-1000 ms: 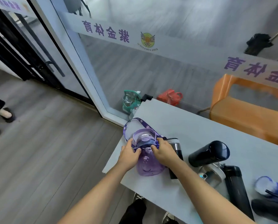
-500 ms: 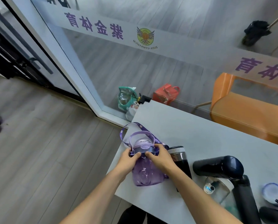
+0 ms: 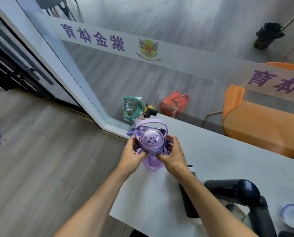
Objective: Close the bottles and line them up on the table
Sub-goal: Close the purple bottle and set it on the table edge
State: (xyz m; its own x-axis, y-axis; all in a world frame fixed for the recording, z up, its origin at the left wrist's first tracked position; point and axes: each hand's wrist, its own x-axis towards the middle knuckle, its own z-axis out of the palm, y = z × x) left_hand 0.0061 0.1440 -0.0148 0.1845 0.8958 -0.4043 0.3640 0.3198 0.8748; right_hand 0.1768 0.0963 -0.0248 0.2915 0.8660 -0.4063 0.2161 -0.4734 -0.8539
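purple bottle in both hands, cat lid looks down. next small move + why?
Probably set the purple bottle upright near the table's left end to start the row. The left hand and right hand clasp it below the domed cat lid, which appears shut, while the dark bottles lie on their sides, not yet lined up.

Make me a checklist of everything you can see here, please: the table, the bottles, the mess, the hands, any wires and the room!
Surface: pale grey table, by a glass wall.
Job's things: see-through purple plastic bottle with a cat-face dome lid, lid down; dark navy flask on its side; slim black bottle behind the right forearm.
Clutter: round blue-rimmed lid at the right edge.
Grippers: left hand and right hand both grip the purple bottle.
Cables: nothing seen.
Surroundings: orange chair, red bag and green bag beyond the glass.
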